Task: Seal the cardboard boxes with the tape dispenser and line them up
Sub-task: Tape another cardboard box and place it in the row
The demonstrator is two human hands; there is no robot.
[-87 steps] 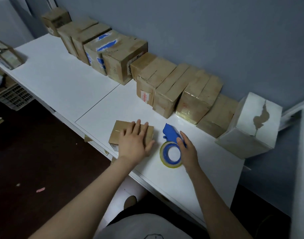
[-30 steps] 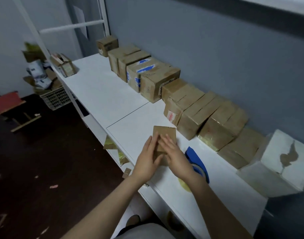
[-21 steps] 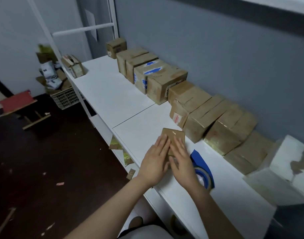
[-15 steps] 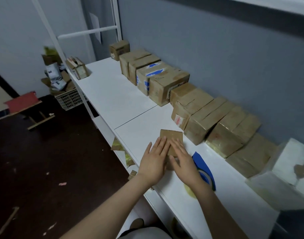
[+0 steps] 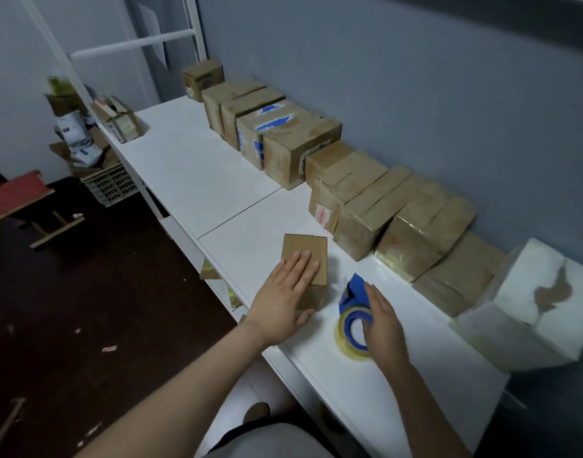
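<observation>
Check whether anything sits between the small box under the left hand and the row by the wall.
Nothing visible: only bare table separates the small box from the row of boxes. The tape dispenser lies to its right.

A small brown cardboard box [image 5: 306,256] lies flat near the front edge of the white bench [image 5: 191,166], top face closed, with the left hand [image 5: 283,302] pressed flat on its near half. Just to its right, not touching it, the tape dispenser [image 5: 349,304] lies on its side, with a blue body and a roll of clear yellowish tape, gripped by the right hand [image 5: 384,325]. Behind them a row of brown boxes [image 5: 366,206], several glossy with tape, stands side by side along the bench's back edge, ending at the right in a white box [image 5: 541,292].
</observation>
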